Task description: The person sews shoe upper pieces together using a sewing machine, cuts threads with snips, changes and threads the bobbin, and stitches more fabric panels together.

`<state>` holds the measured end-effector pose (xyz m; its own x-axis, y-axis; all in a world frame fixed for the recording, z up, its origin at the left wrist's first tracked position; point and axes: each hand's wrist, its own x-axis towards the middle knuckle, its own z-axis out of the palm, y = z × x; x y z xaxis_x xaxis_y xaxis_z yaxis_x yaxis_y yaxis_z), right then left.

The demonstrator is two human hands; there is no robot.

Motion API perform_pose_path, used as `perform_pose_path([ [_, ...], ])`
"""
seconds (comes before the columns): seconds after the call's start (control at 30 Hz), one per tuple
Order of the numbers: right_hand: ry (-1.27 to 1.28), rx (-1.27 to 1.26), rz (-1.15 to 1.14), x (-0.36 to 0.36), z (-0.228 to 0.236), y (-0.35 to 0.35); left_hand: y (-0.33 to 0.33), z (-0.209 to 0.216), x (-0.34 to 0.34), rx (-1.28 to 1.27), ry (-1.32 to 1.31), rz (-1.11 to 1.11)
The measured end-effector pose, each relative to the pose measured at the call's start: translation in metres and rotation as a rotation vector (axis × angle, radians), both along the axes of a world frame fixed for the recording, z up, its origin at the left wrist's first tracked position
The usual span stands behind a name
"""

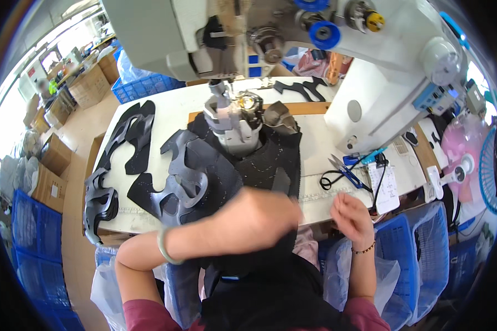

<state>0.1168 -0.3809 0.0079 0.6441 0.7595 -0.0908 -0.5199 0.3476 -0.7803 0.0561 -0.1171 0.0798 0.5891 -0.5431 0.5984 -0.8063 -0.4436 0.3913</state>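
My left hand (259, 218) is smeared by motion above the table's front edge, over the near end of the black fabric pieces; its fingers cannot be made out. My right hand (352, 218) is raised to the right of it, fingers curled together, and whatever they may hold is too small to see. Under the head of a large sewing machine (232, 124) lies a speckled black fabric piece (270, 165). Left of it rests a black shoe-upper piece with grey overlays (185, 182). Neither hand visibly touches these pieces.
Scissors (345, 175) and a white notepad (384, 187) lie on the table's right side. More cut shoe-upper pieces (135, 132) lie along its left. Blue plastic crates (397, 248) stand by my right arm. A blue fan (488, 171) is far right; cardboard boxes (88, 85) stand back left.
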Motion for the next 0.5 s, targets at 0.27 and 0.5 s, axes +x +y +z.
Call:
perform_pose_path([
  [0.27, 0.153, 0.036, 0.308, -0.051, 0.035, 0.012, -0.096, -0.095, -0.057, 0.679, -0.039, -0.542],
  [0.5, -0.17, 0.759, -0.189, -0.083, -0.005, -0.071, -0.104, -0.076, -0.03, 0.881, 0.144, -0.566],
])
